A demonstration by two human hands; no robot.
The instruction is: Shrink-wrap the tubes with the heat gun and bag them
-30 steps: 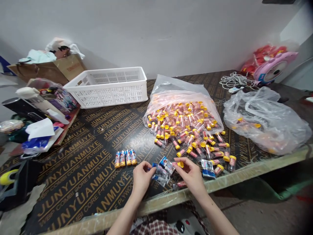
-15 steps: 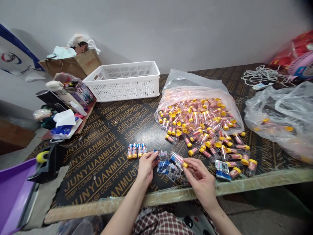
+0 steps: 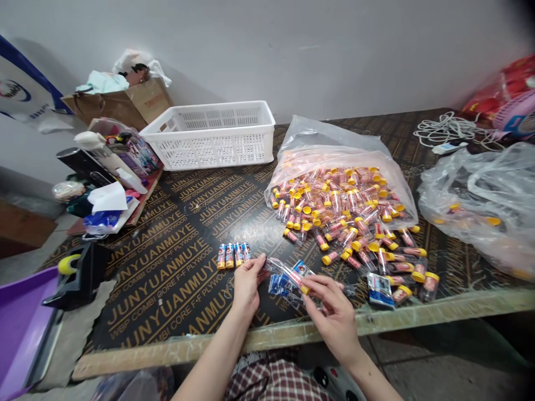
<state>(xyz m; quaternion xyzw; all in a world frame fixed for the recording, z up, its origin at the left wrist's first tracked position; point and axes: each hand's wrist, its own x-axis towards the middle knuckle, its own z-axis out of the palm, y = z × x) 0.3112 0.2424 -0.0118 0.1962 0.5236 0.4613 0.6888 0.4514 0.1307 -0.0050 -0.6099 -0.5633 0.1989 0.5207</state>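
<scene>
Between the thumb and fingers of my left hand (image 3: 247,285) is the end of a clear printed plastic sleeve (image 3: 272,264). My right hand (image 3: 334,317) pinches a clear tube (image 3: 295,274) by its yellow-capped end, the tube tilted with its far end at the sleeve. Whether the tube has entered the sleeve, I cannot tell. Beneath both lies a loose stack of blue printed sleeves (image 3: 276,285). Several tubes wrapped in blue print (image 3: 229,255) lie side by side just beyond my left hand.
Many yellow-capped tubes (image 3: 334,206) spill from a plastic bag (image 3: 334,136). A blue packet (image 3: 380,289) lies right of my hands. At the back stands a white basket (image 3: 217,150); a tape dispenser (image 3: 79,275) is at left, another clear bag (image 3: 480,184) at right.
My right hand has moved left and slightly down with the tube, bringing it onto the sleeve end. My left hand keeps its pinch on the sleeve.
</scene>
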